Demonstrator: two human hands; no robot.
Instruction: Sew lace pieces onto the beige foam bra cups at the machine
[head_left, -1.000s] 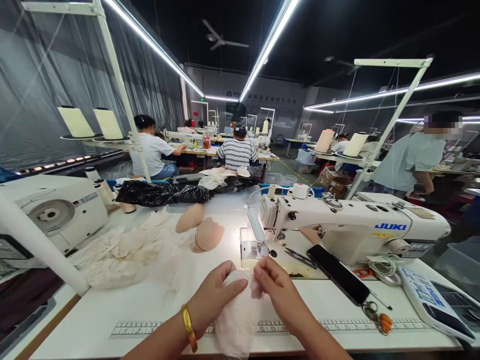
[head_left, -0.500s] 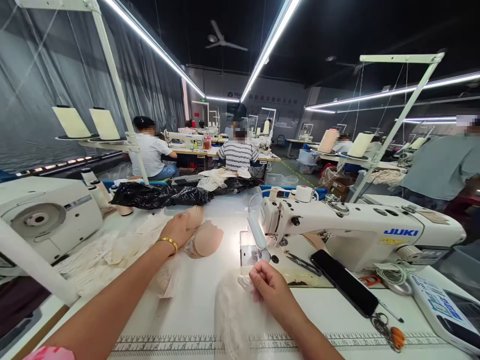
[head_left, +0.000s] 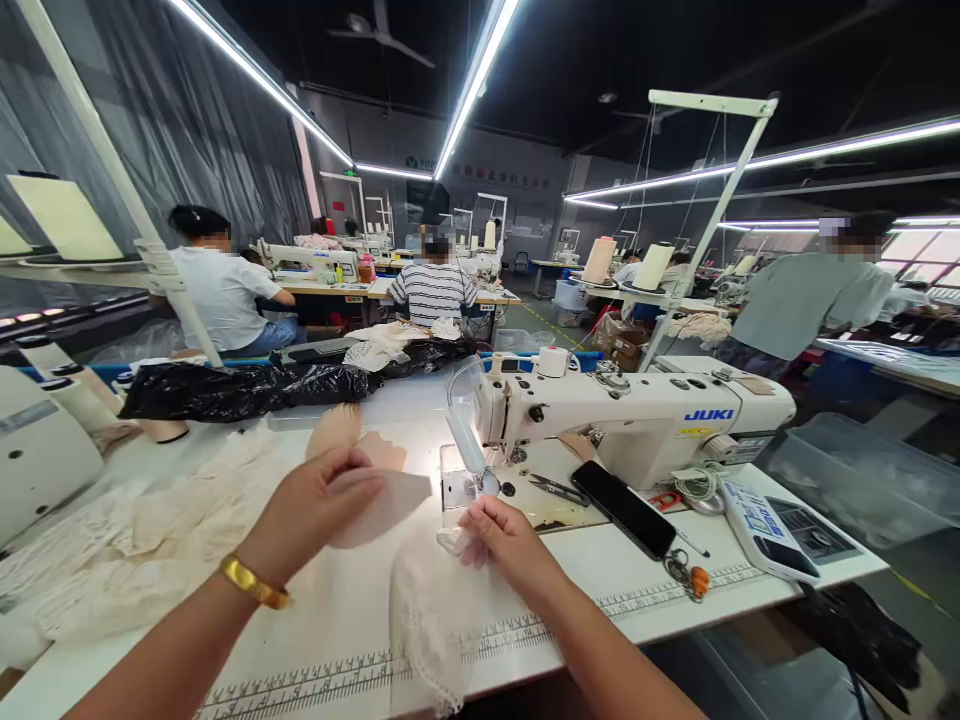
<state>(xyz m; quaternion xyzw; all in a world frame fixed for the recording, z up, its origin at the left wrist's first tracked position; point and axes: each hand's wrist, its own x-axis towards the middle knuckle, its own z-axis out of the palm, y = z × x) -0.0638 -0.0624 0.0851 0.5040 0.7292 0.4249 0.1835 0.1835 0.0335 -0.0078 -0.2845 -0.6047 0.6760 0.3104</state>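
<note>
My left hand (head_left: 311, 510), with a gold bracelet at the wrist, pinches a thin beige fabric piece (head_left: 397, 502) above the table, left of the needle area. Behind it lie more beige fabric pieces (head_left: 336, 432). My right hand (head_left: 514, 545) is closed on the upper edge of a sheer white lace fabric (head_left: 431, 610), just in front of the needle plate (head_left: 452, 487). The lace drapes toward the table's front edge, across the printed ruler. The white sewing machine (head_left: 622, 400) stands beyond my right hand.
Scissors (head_left: 559, 488), a black phone (head_left: 622, 508), a keyring (head_left: 686, 578) and a boxy white device (head_left: 772, 525) lie right. Cream lace (head_left: 150, 530) is heaped left. A black plastic bag (head_left: 247, 390) lies along the back. Several people work at other tables.
My left hand has come back from the beige pieces toward the needle, now with one piece in it. My right hand keeps its grip on the lace. The view has turned right.
</note>
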